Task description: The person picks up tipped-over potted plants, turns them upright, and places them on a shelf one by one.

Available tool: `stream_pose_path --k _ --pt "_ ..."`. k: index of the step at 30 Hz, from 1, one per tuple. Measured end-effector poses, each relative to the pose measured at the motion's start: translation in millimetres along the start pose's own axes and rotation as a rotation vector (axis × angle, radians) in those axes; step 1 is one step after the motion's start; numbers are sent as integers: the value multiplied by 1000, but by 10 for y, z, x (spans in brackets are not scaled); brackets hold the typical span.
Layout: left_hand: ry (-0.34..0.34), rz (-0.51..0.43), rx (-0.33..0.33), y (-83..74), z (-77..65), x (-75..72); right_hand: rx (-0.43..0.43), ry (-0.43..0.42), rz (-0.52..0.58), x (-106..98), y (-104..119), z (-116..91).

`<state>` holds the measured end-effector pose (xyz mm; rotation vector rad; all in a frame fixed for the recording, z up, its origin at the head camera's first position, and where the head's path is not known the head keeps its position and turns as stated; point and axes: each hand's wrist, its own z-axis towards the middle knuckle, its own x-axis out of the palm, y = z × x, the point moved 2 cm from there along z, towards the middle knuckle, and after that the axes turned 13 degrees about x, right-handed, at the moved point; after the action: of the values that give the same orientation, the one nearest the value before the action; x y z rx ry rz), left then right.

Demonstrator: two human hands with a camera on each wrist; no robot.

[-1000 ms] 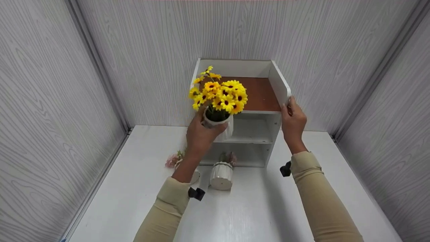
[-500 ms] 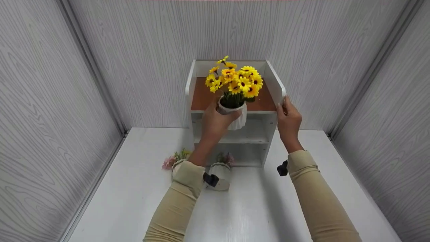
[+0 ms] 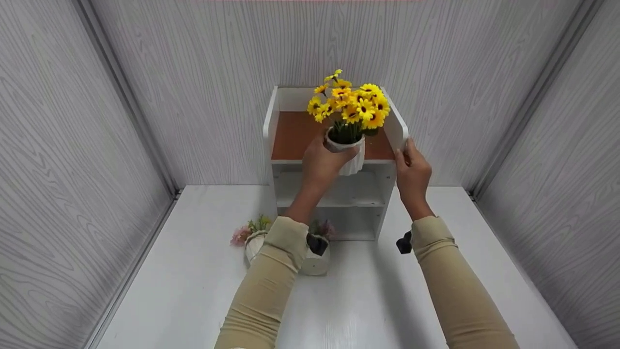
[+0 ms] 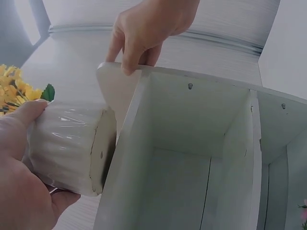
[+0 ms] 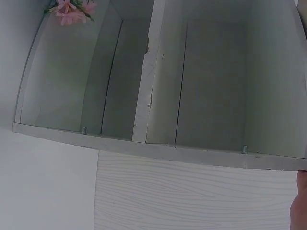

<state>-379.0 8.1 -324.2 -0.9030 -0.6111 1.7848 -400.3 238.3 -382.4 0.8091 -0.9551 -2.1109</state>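
A white flowerpot (image 3: 355, 162) with yellow artificial flowers (image 3: 356, 107) is held up in my left hand (image 3: 323, 162), fingers and thumb around its upper part. It hovers at the front edge of the shelf unit's brown top (image 3: 295, 138). In the left wrist view the pot's flat base (image 4: 102, 152) shows close to the top board; whether they touch I cannot tell. My right hand (image 3: 414, 174) pinches the front of the white shelf unit's right side panel (image 3: 396, 121). Only a bit of that hand (image 5: 300, 206) shows in the right wrist view.
Two more white pots stand on the white table (image 3: 203, 276) before the unit: one with pink and yellow-green flowers (image 3: 244, 235), partly behind my left sleeve, and another pot (image 3: 316, 264) with pinkish flowers. The unit's lower compartments (image 3: 356, 186) face me. Wood-grain walls (image 3: 218, 97) enclose the table.
My left hand has carried the pot of yellow flowers up and to the right, over the front of the brown top. The right hand keeps its hold on the side panel.
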Motion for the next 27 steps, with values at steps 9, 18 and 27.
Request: stream_pose_path --k 9,18,27 --pt "23 57 64 -15 186 184 -3 -19 0 -49 5 10" --pt "51 59 57 -24 318 430 5 -29 12 -69 -17 19" --pt "69 21 74 3 395 593 11 -28 -13 -56 7 -14"
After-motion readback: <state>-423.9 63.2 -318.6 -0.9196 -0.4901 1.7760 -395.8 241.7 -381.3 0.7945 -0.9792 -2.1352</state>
